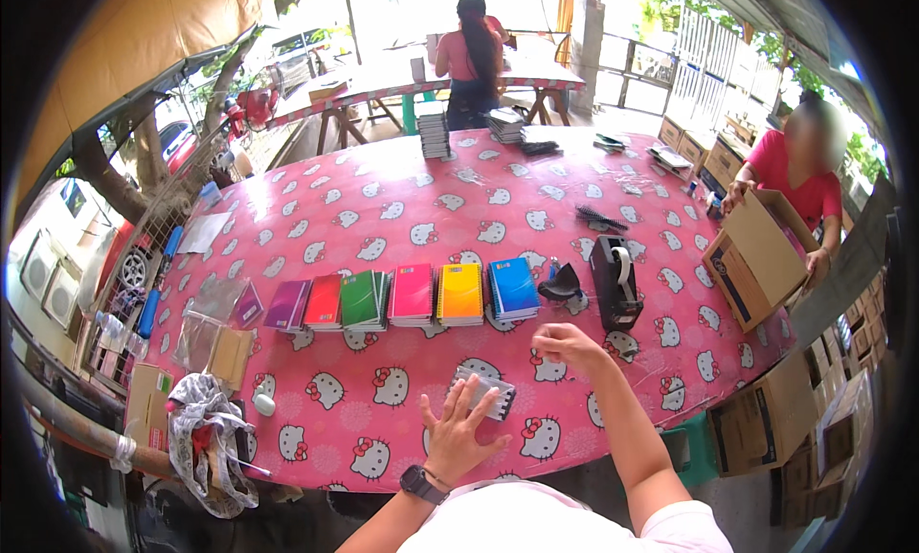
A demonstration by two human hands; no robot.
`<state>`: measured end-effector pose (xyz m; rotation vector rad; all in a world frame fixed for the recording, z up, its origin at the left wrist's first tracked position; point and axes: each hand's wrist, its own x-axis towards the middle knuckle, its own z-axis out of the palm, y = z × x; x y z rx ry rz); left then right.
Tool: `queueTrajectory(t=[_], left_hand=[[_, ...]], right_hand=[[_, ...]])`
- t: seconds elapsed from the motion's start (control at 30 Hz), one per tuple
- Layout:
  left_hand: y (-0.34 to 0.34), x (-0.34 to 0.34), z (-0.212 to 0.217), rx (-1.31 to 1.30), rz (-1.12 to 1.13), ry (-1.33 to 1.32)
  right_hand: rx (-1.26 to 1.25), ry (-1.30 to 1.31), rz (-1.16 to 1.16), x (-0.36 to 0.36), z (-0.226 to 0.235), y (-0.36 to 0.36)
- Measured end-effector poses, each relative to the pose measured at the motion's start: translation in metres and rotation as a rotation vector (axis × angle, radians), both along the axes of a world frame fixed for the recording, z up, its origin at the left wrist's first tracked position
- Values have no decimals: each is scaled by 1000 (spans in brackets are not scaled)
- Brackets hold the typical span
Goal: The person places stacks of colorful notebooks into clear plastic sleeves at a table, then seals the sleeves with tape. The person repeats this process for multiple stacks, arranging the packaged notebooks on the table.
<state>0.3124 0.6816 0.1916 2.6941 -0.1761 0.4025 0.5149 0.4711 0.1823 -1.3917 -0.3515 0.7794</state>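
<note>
My left hand lies with its fingers spread over a small clear-wrapped bundle, pressing it against the table. The bundle looks like a spiral notebook or a small stack of them; my fingers cover part of it. To its upper right, my right hand is raised above the cloth, fingertips pinched together. Whatever the pinch holds, if anything, is too small to make out. Beyond both hands runs a row of spiral notebook stacks: purple, red, green, pink, yellow and blue.
Right of the row stand a dark object and a black tape dispenser. Clear plastic sleeves and a crumpled bag lie left. Taller notebook stacks stand far back. At right, a person holds a cardboard box.
</note>
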Motion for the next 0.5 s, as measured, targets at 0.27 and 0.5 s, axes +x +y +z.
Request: queueTrajectory(t=[0.27,0.5], left_hand=[[1,0,5,-29,19,-25],[4,21,23,119,-48,24]], right_hand=[[-764,-962,597,-21,91,105],[-956,-866,666,-22,89,112]])
